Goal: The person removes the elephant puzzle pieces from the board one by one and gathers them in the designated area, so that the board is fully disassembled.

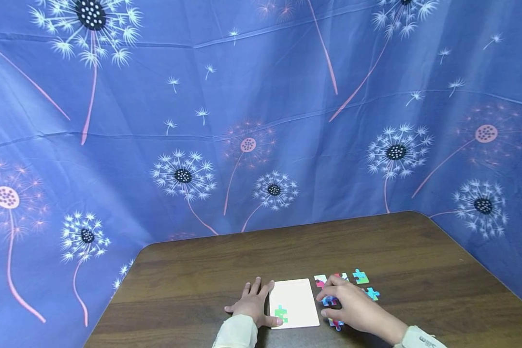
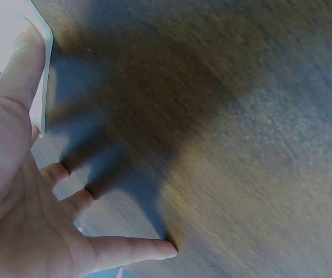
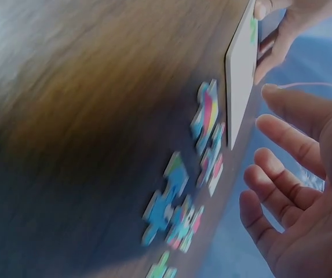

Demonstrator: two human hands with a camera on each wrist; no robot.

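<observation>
A white square puzzle board (image 1: 297, 299) lies on the table, with a green puzzle piece (image 1: 281, 312) near its lower left corner. My left hand (image 1: 251, 305) is spread at the board's left side, its thumb touching the board beside that piece. In the left wrist view, the left hand (image 2: 21, 202) has its fingers apart and fingertips down on the table. Just right of the board, my right hand (image 1: 352, 303) is above several colourful puzzle pieces (image 1: 329, 300). In the right wrist view, the right hand (image 3: 305, 174) has loosely bent fingers and holds nothing; the pieces (image 3: 207, 116) lie apart from it.
More loose pieces lie beyond the right hand, including a blue and green piece (image 1: 360, 276) and a blue piece (image 1: 372, 293). The dark wooden table (image 1: 191, 275) has rounded far corners. A blue dandelion-print cloth (image 1: 287, 106) hangs behind it.
</observation>
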